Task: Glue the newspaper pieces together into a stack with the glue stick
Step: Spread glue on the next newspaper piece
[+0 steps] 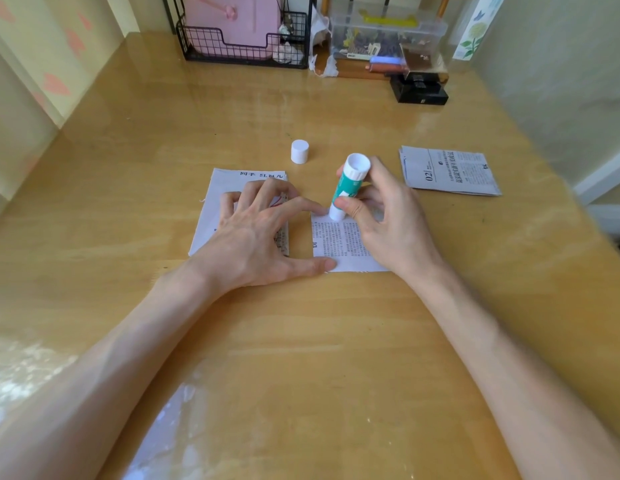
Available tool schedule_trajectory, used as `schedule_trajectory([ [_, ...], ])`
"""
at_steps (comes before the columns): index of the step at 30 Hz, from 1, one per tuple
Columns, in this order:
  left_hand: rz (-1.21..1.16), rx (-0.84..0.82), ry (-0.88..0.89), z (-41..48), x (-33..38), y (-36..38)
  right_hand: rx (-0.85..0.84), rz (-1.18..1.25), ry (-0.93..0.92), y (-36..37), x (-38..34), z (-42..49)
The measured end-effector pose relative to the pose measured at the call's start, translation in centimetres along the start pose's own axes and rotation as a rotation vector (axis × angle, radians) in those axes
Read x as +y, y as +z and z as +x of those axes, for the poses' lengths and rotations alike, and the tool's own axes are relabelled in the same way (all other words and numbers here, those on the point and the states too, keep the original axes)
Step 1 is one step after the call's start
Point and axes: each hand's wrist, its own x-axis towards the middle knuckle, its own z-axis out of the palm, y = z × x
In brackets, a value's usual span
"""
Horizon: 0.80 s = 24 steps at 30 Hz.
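My right hand (381, 220) grips the glue stick (346, 188), tip down on the centre newspaper piece (343, 247). My left hand (256, 237) lies spread flat, pinning it and the left piece (225, 188) (cap (299, 151) just above; folded pieces (450, 171) centre right).

Left hand (253, 237) hides middle of left newspaper piece (222, 182).

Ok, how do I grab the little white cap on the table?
Pinch the white cap by its round side wall, coming from straight above. It stands upright on the table with its closed top up, clear of the nearest newspaper piece, so thumb and finger probably fit on opposite sides.
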Motion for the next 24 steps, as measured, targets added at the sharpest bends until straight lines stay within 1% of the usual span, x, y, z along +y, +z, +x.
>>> schedule_trajectory([
  [3,-0.004,-0.002,-0.005,0.0,0.0,-0.1,0.025,-0.079,0.002,-0.1,0.2,0.3],
  [8,-0.008,0.009,-0.005,0.0,-0.1,0.0,0.039,-0.125,0.048,-0.6,0.4,0.4],
  [24,-0.032,0.017,-0.006,0.0,0.0,0.1,0.087,-0.175,0.123,-2.9,1.2,-0.4],
])
